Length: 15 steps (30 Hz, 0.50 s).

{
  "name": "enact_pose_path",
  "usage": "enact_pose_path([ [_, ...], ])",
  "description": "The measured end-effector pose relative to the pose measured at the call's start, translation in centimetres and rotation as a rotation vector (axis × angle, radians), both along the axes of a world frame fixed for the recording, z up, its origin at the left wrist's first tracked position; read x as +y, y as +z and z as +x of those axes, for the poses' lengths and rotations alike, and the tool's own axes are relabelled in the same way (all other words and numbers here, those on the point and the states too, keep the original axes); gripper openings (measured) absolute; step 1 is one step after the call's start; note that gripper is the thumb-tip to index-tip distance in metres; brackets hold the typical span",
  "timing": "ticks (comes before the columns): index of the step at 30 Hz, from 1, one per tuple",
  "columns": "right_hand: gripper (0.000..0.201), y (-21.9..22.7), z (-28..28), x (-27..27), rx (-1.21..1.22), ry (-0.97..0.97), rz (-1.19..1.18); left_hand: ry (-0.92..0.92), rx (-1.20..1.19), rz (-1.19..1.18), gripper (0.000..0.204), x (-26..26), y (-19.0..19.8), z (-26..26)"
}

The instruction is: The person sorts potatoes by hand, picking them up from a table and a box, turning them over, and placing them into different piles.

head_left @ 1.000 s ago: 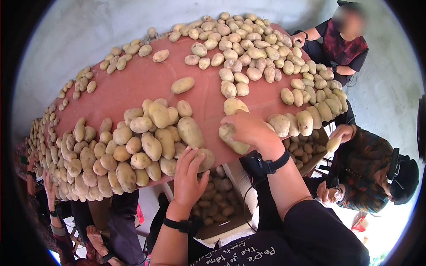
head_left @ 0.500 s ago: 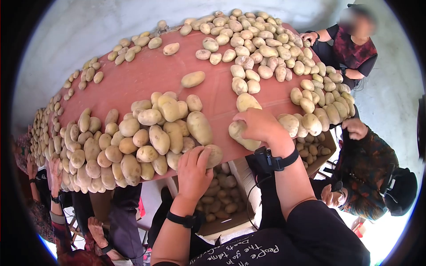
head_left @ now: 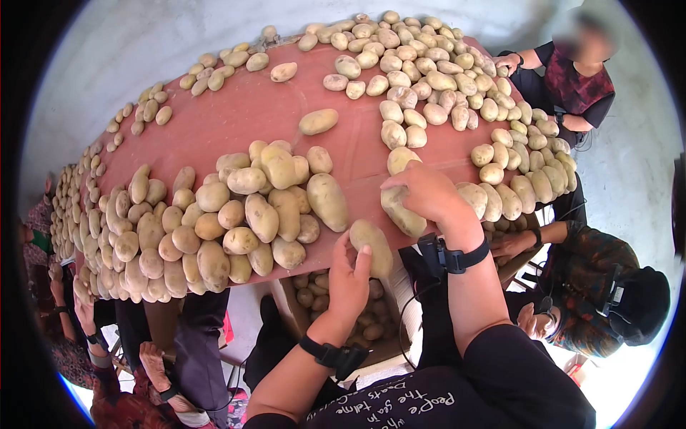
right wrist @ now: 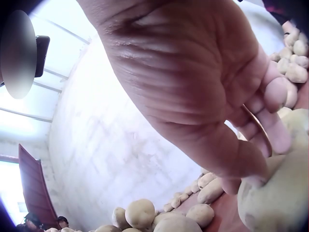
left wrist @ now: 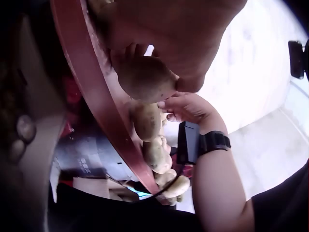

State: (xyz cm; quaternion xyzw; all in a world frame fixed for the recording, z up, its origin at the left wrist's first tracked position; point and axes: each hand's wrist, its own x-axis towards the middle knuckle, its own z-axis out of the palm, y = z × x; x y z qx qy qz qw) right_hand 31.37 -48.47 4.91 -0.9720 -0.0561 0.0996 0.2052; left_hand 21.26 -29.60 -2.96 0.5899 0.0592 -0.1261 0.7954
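Note:
My left hand (head_left: 348, 286) holds a large oval potato (head_left: 371, 248) at the table's near edge, thumb on one side and fingers on the other. From the left wrist view, the same potato (left wrist: 145, 79) sits between thumb and fingers, above the table's rim. To its right, my right hand (head_left: 432, 193) grips another long potato (head_left: 404, 213) on the tabletop. In the right wrist view the right thumb and fingers reach down around that potato (right wrist: 277, 198). A further potato (head_left: 401, 159) lies just beyond the right hand, partly covered by it.
The red table (head_left: 236, 107) bears a heap of potatoes (head_left: 214, 222) to the left and a spread of them (head_left: 429, 71) at the far right. Below the near edge stands a box (head_left: 404, 314) of potatoes. Other people sit around, one (head_left: 597, 286) close on the right.
My left hand has picked up the potato at the heap's near right corner and brought it right, towards the right hand. The right hand stays on its potato. The head view has shifted slightly.

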Motion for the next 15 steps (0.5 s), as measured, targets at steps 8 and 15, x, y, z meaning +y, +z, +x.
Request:
enact_pose_path([
  [8,0.037,-1.0,0.3,-1.5,-0.028,0.03,0.086,0.017,-0.317,0.535,0.07,-2.1,1.2,1.1],
  [15,0.038,0.7,0.2,1.8,-0.203,0.081,0.145,-0.023,-0.279,0.306,0.073,-2.5,-0.4,1.1],
])
